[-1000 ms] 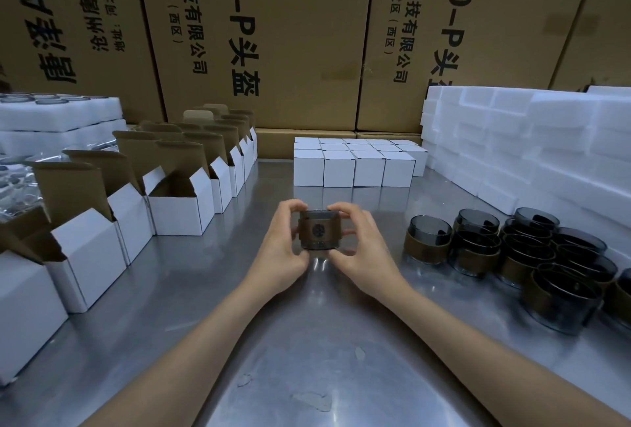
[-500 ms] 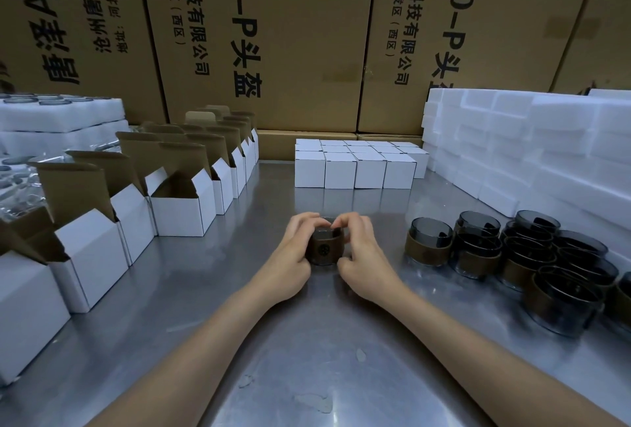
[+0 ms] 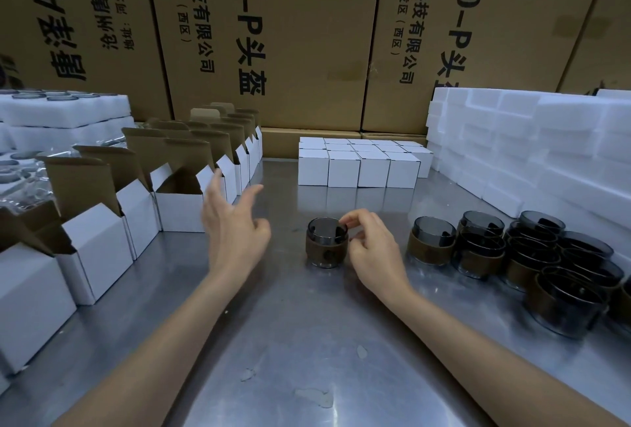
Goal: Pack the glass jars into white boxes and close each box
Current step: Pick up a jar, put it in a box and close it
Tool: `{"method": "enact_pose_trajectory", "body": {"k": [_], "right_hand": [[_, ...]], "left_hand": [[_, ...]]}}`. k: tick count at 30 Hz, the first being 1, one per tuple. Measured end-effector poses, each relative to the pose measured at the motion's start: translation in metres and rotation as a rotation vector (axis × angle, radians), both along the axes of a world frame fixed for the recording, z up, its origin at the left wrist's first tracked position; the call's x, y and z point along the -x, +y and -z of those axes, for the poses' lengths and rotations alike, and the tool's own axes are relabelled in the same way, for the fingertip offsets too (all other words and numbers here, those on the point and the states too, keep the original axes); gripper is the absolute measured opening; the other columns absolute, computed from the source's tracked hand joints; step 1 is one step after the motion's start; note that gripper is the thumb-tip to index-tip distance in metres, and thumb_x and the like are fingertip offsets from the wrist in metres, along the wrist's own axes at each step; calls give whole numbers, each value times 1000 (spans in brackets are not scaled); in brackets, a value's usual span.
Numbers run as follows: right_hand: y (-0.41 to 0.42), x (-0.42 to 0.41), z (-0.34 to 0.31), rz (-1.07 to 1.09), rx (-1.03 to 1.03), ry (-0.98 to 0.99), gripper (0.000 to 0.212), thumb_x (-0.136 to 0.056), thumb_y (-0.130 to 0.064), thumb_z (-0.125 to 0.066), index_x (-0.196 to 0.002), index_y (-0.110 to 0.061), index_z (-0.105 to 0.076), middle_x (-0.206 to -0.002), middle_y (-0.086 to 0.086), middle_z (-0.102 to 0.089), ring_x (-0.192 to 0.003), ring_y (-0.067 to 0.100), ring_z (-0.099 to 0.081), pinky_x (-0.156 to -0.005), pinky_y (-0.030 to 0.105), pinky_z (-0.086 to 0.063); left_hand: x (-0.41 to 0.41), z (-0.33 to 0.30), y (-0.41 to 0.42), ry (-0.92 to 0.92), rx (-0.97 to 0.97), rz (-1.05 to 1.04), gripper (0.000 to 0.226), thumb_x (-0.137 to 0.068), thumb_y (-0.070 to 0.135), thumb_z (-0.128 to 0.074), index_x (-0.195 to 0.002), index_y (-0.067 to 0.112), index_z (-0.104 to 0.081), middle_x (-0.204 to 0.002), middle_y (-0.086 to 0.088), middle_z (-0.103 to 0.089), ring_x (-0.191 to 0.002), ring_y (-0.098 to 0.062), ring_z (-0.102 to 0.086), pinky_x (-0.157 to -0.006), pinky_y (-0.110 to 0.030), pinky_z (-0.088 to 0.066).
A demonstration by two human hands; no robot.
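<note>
A smoky glass jar [image 3: 327, 243] with a brown band stands upright on the steel table [image 3: 307, 341], in the middle. My right hand [image 3: 370, 249] sits just right of it, its fingertips pinching the jar's rim. My left hand [image 3: 235, 225] hovers in the air to the left with fingers spread, holding nothing, close to an open white box [image 3: 181, 211]. More open white boxes [image 3: 99, 249] run in a row along the left. A block of closed white boxes [image 3: 358, 165] stands at the back.
Several more banded glass jars [image 3: 512, 256] crowd the right side of the table. White foam blocks [image 3: 546, 153] are stacked at the right and back left [image 3: 65, 112]. Large brown cartons [image 3: 273, 33] wall off the rear.
Both hands held the jar and lowered it to the table. Now the jar stands on the steel, my left hand has let go and swung left toward the open boxes.
</note>
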State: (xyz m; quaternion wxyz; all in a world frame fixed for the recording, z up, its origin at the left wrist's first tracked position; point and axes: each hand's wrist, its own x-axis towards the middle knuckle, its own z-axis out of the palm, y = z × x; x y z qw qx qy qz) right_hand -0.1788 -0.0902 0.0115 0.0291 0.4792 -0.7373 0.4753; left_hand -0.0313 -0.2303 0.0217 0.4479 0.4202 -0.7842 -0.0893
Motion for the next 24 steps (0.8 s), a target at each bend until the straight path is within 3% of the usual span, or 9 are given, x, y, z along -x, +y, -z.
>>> {"method": "enact_pose_trajectory", "body": {"k": [4, 9, 16, 24], "right_hand": [[-1, 0, -1, 6, -14, -35, 37, -85, 2, -42, -97, -30, -52, -107, -10, -56, -92, 12, -55, -80, 34, -47], [0, -1, -2, 6, -15, -34, 32, -86, 0, -43, -99, -28, -53, -107, -10, -56, -93, 12, -55, -80, 32, -46], [-4, 2, 0, 9, 6, -102, 26, -87, -6, -45, -96, -28, -56, -102, -10, -59, -93, 11, -55, -83, 35, -47], [-1, 2, -5, -36, 120, -236, 27, -91, -6, -45, -81, -24, -62, -97, -7, -67, -95, 8, -59, -83, 24, -45]], "left_hand": [[-23, -5, -23, -110, -128, -116, 52, -89, 23, -59, -140, 23, -46, -158, -16, -6, -146, -33, 2, -116, -52, 2], [-30, -12, -33, -338, -156, -129, 52, -91, 32, -55, -139, 18, -45, -146, -9, -34, -142, -26, -18, -112, -60, 9], [1, -30, -4, -434, -151, -43, 52, -95, 50, -40, -140, 25, -45, -141, -1, -43, -134, -24, -31, -111, -55, -8], [43, -34, 51, -268, -201, 293, 57, -96, 55, -35, -144, 25, -40, -145, -1, -45, -135, -23, -34, -108, -43, -24]]}}
